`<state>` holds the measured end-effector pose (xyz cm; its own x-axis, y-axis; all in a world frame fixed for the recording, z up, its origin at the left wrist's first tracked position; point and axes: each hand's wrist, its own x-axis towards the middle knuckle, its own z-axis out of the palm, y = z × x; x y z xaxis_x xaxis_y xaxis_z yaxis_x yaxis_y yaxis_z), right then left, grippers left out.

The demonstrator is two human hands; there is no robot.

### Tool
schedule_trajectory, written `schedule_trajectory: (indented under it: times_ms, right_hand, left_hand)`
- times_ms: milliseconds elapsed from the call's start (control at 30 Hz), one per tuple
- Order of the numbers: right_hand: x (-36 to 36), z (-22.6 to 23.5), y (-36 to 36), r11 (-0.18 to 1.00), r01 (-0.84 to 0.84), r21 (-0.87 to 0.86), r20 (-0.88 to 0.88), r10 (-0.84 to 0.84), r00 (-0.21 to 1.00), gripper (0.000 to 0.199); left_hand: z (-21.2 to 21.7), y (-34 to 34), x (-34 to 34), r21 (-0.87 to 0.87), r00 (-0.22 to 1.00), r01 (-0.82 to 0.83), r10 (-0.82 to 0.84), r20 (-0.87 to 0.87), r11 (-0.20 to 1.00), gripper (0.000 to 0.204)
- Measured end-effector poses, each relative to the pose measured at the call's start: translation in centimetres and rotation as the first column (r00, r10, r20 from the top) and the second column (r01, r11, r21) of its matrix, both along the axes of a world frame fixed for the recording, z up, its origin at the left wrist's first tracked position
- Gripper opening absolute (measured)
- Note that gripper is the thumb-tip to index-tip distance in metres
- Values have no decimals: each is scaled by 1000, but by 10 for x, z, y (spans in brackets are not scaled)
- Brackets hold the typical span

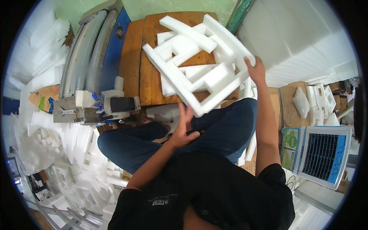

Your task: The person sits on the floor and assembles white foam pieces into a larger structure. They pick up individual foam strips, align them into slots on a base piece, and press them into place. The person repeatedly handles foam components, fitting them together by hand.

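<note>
A white foam frame [173,76] with inner crossbars is tilted above the wooden tabletop [130,65]. My right hand [256,70] grips its right-hand side, with the thumb and fingers around the edge. At the frame's near corner is my left hand [184,128], its fingers stretched and spread; the fingertips meet the foam's edge, and whether they press on it I cannot tell. A loose-looking foam bar [188,32] slants across the far part of the frame. More white foam shows underneath, partly hidden by the frame.
To the left stands a machine with long grey rollers [96,53] and a blue side plate. Stacked white foam sheets [295,34] rise at the far right. A white-and-blue appliance with a black grille [322,155] stands right of me. Foam scraps [46,142] pile up on the left.
</note>
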<state>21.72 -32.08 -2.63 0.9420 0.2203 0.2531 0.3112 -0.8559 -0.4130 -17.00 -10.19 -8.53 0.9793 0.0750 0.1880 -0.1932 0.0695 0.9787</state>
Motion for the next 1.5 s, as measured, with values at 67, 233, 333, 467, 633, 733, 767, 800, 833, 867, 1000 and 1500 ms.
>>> schedule_trajectory:
  times_ms: [67,233,333,467,633,733,767,800,833,867,1000,1500]
  right_hand:
    - [-51,43,66,950,-125,285,-318,217,923,84]
    - [-160,23,199,723,-688,-63,-491,578,652,86]
    - [-165,-2,218,670,-700,-250,-420,576,701,46]
    - [-171,58,189,617,-728,-300,-384,620,684,40]
    - [-178,108,111,525,-771,-360,-427,642,637,43]
    - [-182,118,71,450,-796,-405,-432,674,600,45]
    - [-180,118,56,423,-809,-408,-409,708,576,45]
    - [-178,115,46,392,-826,-406,-381,748,543,46]
    - [-176,115,38,359,-841,-405,-353,787,506,47]
    - [-174,117,32,358,-842,-404,-376,774,510,49]
    - [-161,130,17,424,-893,-152,-483,756,441,61]
    - [-89,149,217,484,-771,-415,-142,802,580,87]
  left_hand:
    - [20,1,-9,-16,972,168,-168,-161,986,113]
    - [-38,4,-15,-230,949,2,-74,-305,973,64]
    - [-51,23,-16,-359,859,-277,63,-508,891,58]
    - [-22,78,-17,-458,697,-578,117,-708,675,71]
    - [-13,142,19,-600,762,-531,28,-647,598,78]
    - [5,145,59,-733,852,-362,-115,-510,576,82]
    - [7,141,72,-782,887,-268,-173,-429,563,84]
    - [1,141,81,-769,859,-279,-208,-467,575,82]
    - [-11,141,90,-755,829,-288,-242,-504,589,81]
    - [-16,138,98,-741,793,-292,-279,-541,605,82]
    - [-23,115,99,-763,765,-275,-348,-542,585,81]
    - [35,64,57,-570,935,-337,194,-297,750,81]
